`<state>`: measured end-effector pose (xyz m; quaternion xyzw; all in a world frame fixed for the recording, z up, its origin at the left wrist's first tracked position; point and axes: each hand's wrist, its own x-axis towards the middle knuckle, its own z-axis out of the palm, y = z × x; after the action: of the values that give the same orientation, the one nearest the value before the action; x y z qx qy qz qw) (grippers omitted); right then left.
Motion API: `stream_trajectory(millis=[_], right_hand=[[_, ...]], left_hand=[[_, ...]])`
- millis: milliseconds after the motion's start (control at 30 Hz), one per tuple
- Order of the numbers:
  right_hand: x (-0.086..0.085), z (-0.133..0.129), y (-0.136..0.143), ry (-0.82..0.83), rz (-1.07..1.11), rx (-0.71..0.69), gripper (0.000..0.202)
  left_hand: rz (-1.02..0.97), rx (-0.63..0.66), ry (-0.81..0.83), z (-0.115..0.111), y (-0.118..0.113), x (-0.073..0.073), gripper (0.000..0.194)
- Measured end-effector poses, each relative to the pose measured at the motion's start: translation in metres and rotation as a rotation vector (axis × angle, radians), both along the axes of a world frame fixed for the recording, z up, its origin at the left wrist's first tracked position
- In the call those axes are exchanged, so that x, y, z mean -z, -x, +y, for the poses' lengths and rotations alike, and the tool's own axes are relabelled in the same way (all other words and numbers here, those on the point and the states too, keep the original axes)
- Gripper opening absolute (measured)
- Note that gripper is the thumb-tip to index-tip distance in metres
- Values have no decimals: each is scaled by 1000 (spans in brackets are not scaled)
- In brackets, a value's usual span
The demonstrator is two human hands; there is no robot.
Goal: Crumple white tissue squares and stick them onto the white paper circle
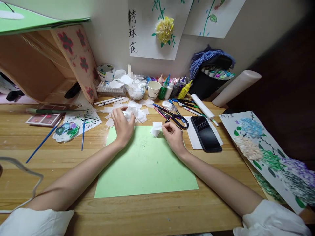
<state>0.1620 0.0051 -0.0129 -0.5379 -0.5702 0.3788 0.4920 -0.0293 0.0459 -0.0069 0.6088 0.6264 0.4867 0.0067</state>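
Note:
My right hand point(172, 135) pinches a small white paper square point(156, 128) between thumb and fingertips, above the far edge of a light green sheet point(147, 167). The square looks creased or bent. My left hand point(123, 126) hovers at the sheet's far left corner, its thumb and fingers curved and apart. Loose white paper pieces point(140, 113) lie scattered just beyond it, and some show between its thumb and fingers. Whether the left fingertips touch any piece is hard to make out.
Black scissors point(176, 118) and a phone point(206, 133) lie to the right. Behind stand a paper cup point(154, 89), a clear bowl point(136, 90) and paint bottles point(169, 89). Paintbrushes point(83, 132) lie left; a flower picture point(268, 154) leans in at right. A white cable point(36, 183) loops near my left arm.

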Motion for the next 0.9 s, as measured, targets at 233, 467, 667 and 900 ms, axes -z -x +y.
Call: stream_trajectory(millis=[233,467,667,900], right_hand=[[-4,-4,3,-92,-78,-89,13],[-6,-6,4,-117,-77,-163,14],[-5,-5,4,-118,-68,-152,13],[-5,-6,4,-79,-40,-128,14]], left_hand=[[353,509,-105,-27,-19,-8,14],[386,540,-59,-31,-21,-6,15],[361,548,-74,-30,-21,-7,13],[277,577,-35,-31,-20,-8,11]])
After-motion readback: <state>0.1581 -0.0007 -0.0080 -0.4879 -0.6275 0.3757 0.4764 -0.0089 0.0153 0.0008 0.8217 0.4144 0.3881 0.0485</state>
